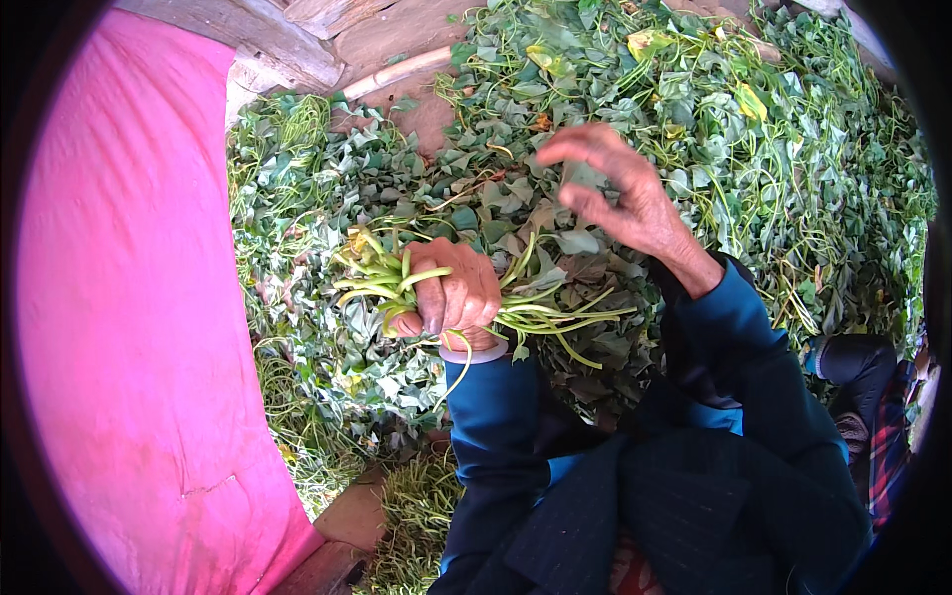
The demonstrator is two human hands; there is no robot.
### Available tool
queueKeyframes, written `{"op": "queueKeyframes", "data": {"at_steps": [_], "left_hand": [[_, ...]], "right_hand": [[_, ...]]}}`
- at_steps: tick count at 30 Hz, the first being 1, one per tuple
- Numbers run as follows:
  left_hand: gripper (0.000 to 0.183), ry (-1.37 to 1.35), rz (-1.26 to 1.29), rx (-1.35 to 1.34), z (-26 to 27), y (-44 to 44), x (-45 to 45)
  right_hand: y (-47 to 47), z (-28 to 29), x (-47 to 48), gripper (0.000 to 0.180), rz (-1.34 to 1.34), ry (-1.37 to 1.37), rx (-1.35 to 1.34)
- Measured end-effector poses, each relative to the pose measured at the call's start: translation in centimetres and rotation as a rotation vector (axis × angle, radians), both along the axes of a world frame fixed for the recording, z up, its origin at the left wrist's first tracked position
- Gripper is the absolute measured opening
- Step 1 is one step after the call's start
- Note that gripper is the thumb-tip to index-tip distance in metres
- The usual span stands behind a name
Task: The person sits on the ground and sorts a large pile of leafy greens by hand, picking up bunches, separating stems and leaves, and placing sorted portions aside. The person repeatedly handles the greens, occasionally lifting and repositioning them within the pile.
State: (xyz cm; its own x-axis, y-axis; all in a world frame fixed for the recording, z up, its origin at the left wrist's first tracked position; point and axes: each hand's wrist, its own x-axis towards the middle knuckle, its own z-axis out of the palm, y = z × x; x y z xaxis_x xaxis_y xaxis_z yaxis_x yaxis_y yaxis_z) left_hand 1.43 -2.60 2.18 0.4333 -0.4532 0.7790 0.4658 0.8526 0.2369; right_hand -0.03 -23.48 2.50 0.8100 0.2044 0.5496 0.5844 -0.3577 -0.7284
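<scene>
My left hand (457, 286) is closed around a bunch of light green leaf stems (554, 311), which look like sweet potato stems. Their ends stick out on both sides of the fist, and one hangs over the pale bangle (474, 352) on my wrist. Up and to the right, my right hand (625, 193) is raised with thumb and fingers apart, slightly blurred. No stem shows in its grasp. Beneath both hands spreads a thick heap of green leafy vines (401, 175), somewhat wilted, with a few yellow leaves (647, 43) among them.
A pink cloth sheet (141, 282) covers the left side. Wooden beams (290, 56) and a pale pole (398, 72) lie at the back left. Bare cut stems (416, 513) are piled near my left elbow. Dark clothing and plaid fabric (889, 468) show at the right edge.
</scene>
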Motion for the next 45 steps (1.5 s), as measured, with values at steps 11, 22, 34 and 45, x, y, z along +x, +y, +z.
{"op": "queueKeyframes", "data": {"at_steps": [11,22,34,45], "left_hand": [[0.023,0.026,0.020,0.022,0.0,0.0,-0.1],[0.022,-0.008,0.014,0.136,0.1,-1.5,-0.5],[0.028,0.035,0.070,0.100,-0.2,0.5,-0.2],[0.029,0.090,0.063,0.220,-0.5,-0.4,-0.5]], "right_hand": [[1.3,-1.2,-0.8,0.022,0.330,-0.101,-0.322],[2.0,-1.5,-1.0,0.010,0.184,0.470,0.201],[1.1,-0.8,-1.2,0.016,0.446,0.422,0.272],[2.3,-1.6,-1.5,0.014,0.564,0.505,0.180]]}}
